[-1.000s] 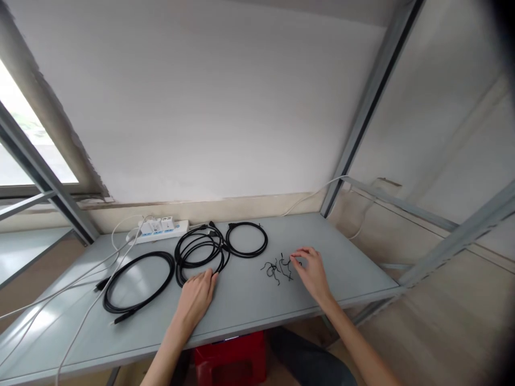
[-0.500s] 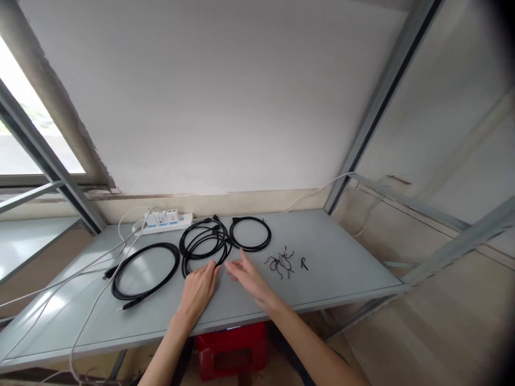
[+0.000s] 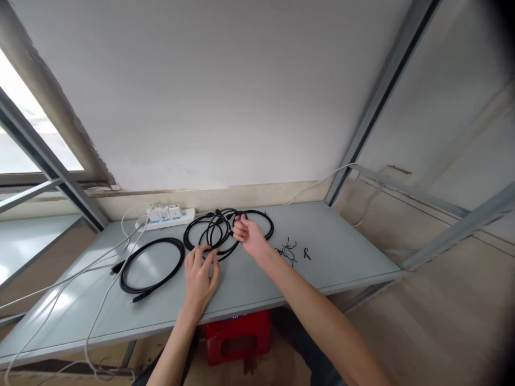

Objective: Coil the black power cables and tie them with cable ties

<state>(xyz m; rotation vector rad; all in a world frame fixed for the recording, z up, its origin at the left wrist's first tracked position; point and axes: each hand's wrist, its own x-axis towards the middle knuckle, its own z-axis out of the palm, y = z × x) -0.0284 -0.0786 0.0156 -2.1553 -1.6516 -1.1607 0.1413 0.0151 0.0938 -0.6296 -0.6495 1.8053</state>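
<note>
Head view. Landmark: white power strip [image 3: 169, 215] at the back of the table [image 3: 354, 257].

- Left cable coil [image 3: 161, 240]: in front of the strip, flat, untouched.
- Middle cable coil [image 3: 209, 233]: just right of the strip, loops loose and crossing, part of it seemingly raised off the table.
- Right cable coil [image 3: 272, 229]: further right of the strip, touching or overlapping the middle one; its left side is hidden by the right hand.
- Left hand [image 3: 200, 273]: in front of the strip, palm down, fingers spread and relaxed, fingertips on the near rim of the middle cable coil.
- Right hand [image 3: 249, 234]: pinched on a black strand where the two coils meet. It looks like the middle coil's, not certain.
- Twist ties [image 3: 287, 251]: well right of the strip, loose.

Risk (judgement): the loops interlock, so a pull could drag the right cable coil along or knot the strands. The left hand presses only lightly, so the coil may slide towards the strip.
</note>
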